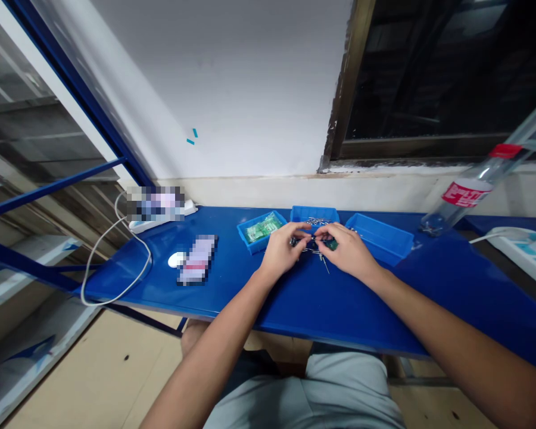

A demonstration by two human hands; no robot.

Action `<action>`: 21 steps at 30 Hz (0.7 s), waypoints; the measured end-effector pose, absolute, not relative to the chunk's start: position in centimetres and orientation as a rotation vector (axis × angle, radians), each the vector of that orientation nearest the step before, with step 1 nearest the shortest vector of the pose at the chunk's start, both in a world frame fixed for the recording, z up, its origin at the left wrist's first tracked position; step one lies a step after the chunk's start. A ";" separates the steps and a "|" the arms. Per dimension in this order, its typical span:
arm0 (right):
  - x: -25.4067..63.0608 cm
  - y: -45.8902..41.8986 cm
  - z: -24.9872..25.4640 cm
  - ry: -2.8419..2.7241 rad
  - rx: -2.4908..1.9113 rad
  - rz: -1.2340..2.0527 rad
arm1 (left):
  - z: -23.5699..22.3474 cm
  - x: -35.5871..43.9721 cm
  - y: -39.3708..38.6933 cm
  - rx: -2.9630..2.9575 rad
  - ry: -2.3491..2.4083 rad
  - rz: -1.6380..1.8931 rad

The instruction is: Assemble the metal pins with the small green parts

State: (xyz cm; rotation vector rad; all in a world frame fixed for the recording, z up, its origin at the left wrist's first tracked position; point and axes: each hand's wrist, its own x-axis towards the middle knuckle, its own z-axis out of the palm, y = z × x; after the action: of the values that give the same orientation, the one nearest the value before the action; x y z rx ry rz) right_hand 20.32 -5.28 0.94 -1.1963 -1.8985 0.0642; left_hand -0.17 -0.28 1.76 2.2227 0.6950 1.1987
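Over the blue table, my left hand (282,245) and my right hand (343,245) almost meet at the fingertips. The fingers of both are bent and closed on something too small to make out. A small green piece (333,244), like a circuit board, shows under my right fingers. Thin metal-leaded parts (324,262) lie on the table just below and between the hands. Behind them stands a blue bin (315,212) with several metal-leaded pieces. A blue bin (251,245) with green board-like pieces (263,226) is beside my left hand. Another blue bin (384,235) stands beyond my right hand.
A plastic bottle (458,199) with a red cap stands at the right, near a white power strip (527,247). At the left are a blurred phone-like object (199,259), a round white item (177,260) and a looping white cable (89,268). A wall closes off the back.
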 end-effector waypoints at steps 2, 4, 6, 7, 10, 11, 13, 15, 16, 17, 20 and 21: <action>20.1 -5.3 0.9 -1.846 -1.212 0.128 | 1.8 -0.1 -0.3 2.186 0.683 1.195; 20.0 -5.4 0.9 -1.816 -1.211 0.165 | 1.7 -0.1 -0.4 2.177 0.690 1.167; 19.9 -5.5 1.0 -1.787 -1.201 0.174 | 1.7 -0.2 -0.5 2.197 0.720 1.093; 19.9 -5.5 1.0 -1.768 -1.198 0.179 | 1.7 -0.2 -0.6 2.207 0.734 1.049; 19.9 -5.6 1.1 -1.736 -1.201 0.192 | 1.9 -0.3 -0.8 2.210 0.748 0.985; 19.9 -5.6 1.1 -1.743 -1.197 0.190 | 2.0 -0.3 -0.9 2.201 0.746 0.989; 19.9 -5.5 1.1 -1.772 -1.172 0.180 | 2.0 -0.3 -0.9 2.171 0.746 1.002; 20.0 -5.5 1.1 -1.795 -1.142 0.169 | 1.9 -0.3 -0.7 2.101 0.738 1.021; 20.0 -5.5 1.1 -1.810 -1.130 0.167 | 1.8 -0.3 -0.6 2.053 0.728 1.037; 19.9 -5.5 1.1 -1.830 -1.122 0.168 | 1.6 -0.2 -0.4 2.003 0.717 1.055; 19.8 -5.6 1.0 -1.871 -1.111 0.191 | 1.0 -0.2 0.0 1.897 0.700 1.095; 19.7 -5.6 1.0 -1.866 -1.118 0.201 | 0.9 -0.1 0.1 1.886 0.710 1.098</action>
State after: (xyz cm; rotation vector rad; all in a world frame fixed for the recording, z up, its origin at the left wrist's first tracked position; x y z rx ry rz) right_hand 19.73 -5.58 1.03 -1.1185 -1.8656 0.2015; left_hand -0.14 0.12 0.93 1.8861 0.7099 1.0976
